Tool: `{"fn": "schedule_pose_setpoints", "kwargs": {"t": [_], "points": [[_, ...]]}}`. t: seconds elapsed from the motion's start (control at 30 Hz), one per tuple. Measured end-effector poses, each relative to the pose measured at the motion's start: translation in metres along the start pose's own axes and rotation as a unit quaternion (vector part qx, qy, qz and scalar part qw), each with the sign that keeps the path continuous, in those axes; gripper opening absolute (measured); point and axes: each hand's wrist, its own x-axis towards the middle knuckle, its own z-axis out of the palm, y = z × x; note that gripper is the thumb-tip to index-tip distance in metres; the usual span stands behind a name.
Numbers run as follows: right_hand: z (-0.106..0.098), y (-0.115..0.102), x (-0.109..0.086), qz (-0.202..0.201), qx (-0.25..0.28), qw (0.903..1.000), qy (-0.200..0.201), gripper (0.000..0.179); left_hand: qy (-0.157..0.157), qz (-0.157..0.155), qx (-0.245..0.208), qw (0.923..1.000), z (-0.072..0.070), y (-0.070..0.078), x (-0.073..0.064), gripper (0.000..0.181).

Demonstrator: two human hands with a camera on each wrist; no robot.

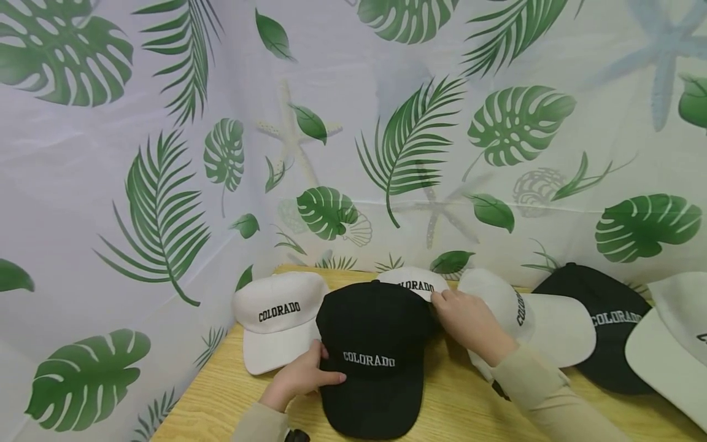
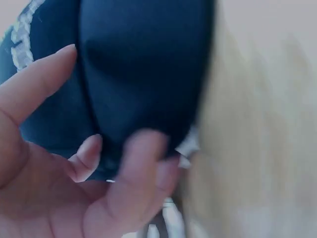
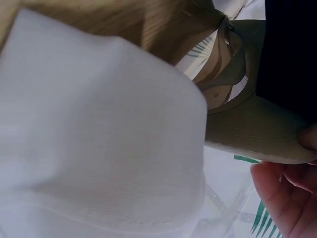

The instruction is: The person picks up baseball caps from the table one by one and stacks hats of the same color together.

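Observation:
A black cap (image 1: 369, 319) with COLORADO in white letters stands at the front middle of the table, its brim toward me. My left hand (image 1: 298, 376) grips its left side, thumb on the front; the left wrist view shows the fingers against the dark cloth (image 2: 143, 74). Behind it a white cap (image 1: 414, 281) is partly hidden. My right hand (image 1: 475, 322) pinches that cap's edge at the right; in the right wrist view the fingertips hold a shaded brim (image 3: 262, 136), beside the black cap (image 3: 290, 59).
To the left sits another white cap (image 1: 284, 319). On the right are a sideways white cap (image 1: 558, 322), a second black cap (image 1: 613, 331) and a white cap (image 1: 671, 344) at the edge. A leaf-printed cloth (image 1: 342, 153) hangs behind the wooden table (image 1: 210, 393).

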Motion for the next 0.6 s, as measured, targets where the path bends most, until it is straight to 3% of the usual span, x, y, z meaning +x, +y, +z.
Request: {"fn": "schedule_pose_setpoints", "kwargs": {"t": [0.2, 0.3, 0.43, 0.5, 0.6], "points": [[0.001, 0.001, -0.002, 0.003, 0.002, 1.0000, 0.001, 0.019, 0.016, 0.012, -0.036, 0.9992, -0.005, -0.012, 0.006, 0.037], [0.001, 0.002, -0.002, 0.003, 0.002, 0.9999, 0.010, 0.019, 0.009, 0.009, -0.108, 0.9941, -0.009, -0.018, 0.008, 0.032], [0.001, 0.002, -0.002, 0.002, 0.002, 0.9999, 0.014, 0.020, -0.012, -0.012, -0.241, 0.9704, -0.015, -0.022, 0.009, 0.028], [0.001, 0.002, -0.002, 0.004, 0.002, 0.9999, 0.014, 0.020, -0.020, -0.013, -0.277, 0.9606, -0.017, -0.024, 0.009, 0.028], [0.001, 0.002, -0.002, 0.007, 0.001, 0.9999, 0.011, 0.020, -0.029, -0.007, -0.303, 0.9527, -0.018, -0.026, 0.011, 0.028]]}}
